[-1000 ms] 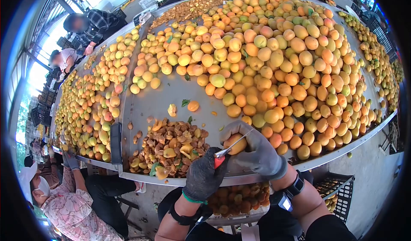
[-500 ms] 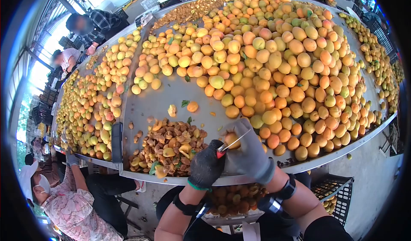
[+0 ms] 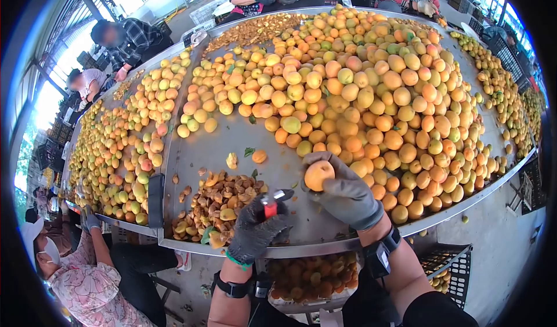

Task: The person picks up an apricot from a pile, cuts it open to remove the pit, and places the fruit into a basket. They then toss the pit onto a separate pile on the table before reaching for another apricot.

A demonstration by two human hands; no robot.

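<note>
My right hand [image 3: 345, 194], in a grey glove, holds a whole orange apricot [image 3: 319, 175] between thumb and fingers above the metal table [image 3: 297, 218]. To its left my left hand [image 3: 259, 225], in a dark glove, is wrapped round a small knife with a red handle [image 3: 270, 210]. The knife's blade is hard to make out. Left of that hand lies a heap of pitted, browned apricot pieces [image 3: 217, 205]. A big pile of whole apricots [image 3: 400, 95] rises beyond my right hand.
Below the table edge is a container of apricots [image 3: 313, 277]; a black crate [image 3: 458, 269] stands to its right. A co-worker in a pink patterned shirt [image 3: 98, 289] sits at left. Other people work round the far edges. A table divider [image 3: 156, 200] stands left.
My hands have moved apart. The knife has come away from the fruit in my right hand, and my left hand has shifted left. The view has tilted up slightly.
</note>
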